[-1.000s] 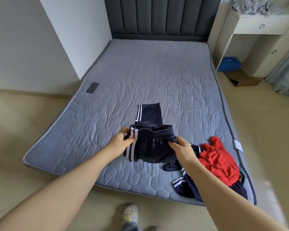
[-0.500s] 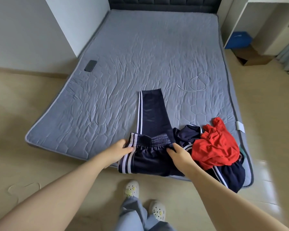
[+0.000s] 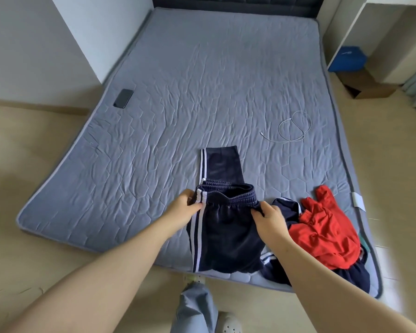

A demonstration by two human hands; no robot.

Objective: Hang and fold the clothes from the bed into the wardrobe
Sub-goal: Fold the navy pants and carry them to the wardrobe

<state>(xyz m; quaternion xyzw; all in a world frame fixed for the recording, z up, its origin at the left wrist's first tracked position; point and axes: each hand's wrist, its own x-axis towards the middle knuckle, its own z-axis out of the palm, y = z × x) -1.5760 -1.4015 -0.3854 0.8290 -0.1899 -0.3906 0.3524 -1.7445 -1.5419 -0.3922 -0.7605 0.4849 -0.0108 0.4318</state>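
A person stands at the foot of the bed, both bare arms extended over its near edge. The left hand pinches the striped side of the waistband of a pair of navy track trousers, fingers curled tight on the fabric. The right hand grips the opposite side of the same elastic waistband, thumb and fingers closed on it. The waistband is raised off the mattress; the upper part of the trousers hangs down from both hands to the bed's near edge, while one white-striped leg lies flat on the quilted grey cover behind.

Just right of the trousers, a crumpled red garment lies on top of further navy clothing at the near right corner. A white cable lies coiled further back on the right. A dark phone rests near the left edge.
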